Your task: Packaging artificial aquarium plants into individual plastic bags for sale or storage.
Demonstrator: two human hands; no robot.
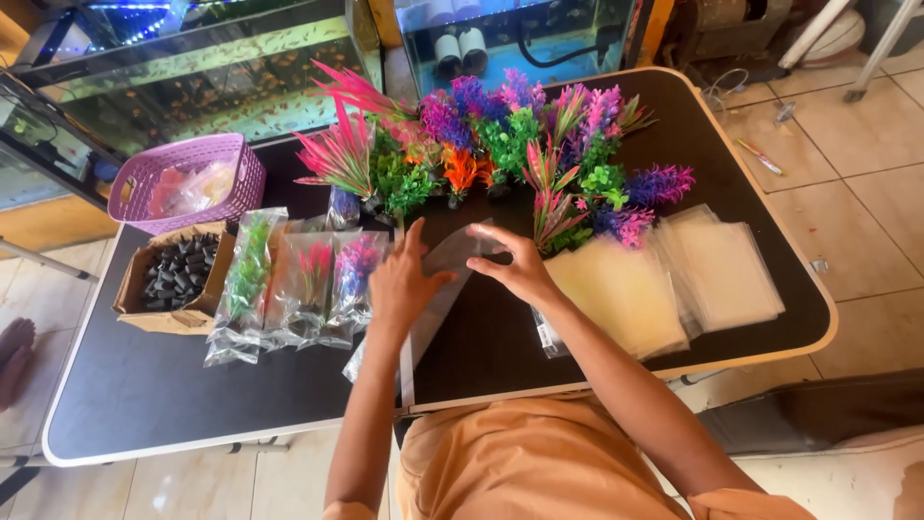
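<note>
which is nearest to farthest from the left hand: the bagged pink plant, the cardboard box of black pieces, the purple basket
1. Bagged pink plant, just left of the left hand.
2. Cardboard box of black pieces, farther left near the table edge.
3. Purple basket, far left and toward the table's back.
</note>
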